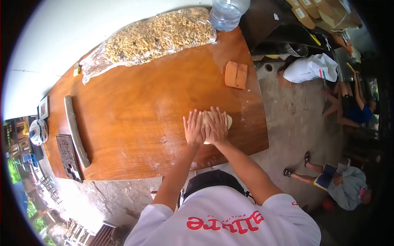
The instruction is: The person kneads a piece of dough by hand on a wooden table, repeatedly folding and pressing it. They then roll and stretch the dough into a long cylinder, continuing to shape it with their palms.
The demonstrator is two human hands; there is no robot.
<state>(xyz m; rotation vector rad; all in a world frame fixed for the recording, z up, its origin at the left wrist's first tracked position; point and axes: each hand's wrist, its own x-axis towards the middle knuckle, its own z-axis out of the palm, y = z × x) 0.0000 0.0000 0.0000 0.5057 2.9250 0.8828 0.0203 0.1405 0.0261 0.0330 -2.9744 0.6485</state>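
A pale, rounded lump of dough (229, 121) lies on the wooden table near its right end, mostly hidden under my hands. My right hand (216, 126) presses flat on top of it, fingers stretched out and pointing away from me. Beside it, my left hand (193, 128) rests against the dough's left side with its fingers extended and slightly spread. The two hands touch or overlap along their inner edges. Neither hand is wrapped round anything.
The wooden table (135, 106) carries a large plastic bag of brown flaky material (160, 35), a water jug (228, 14), a wooden block (236, 75), a long grey tube (76, 131) and a dark board (69, 158). Two people are off to the right.
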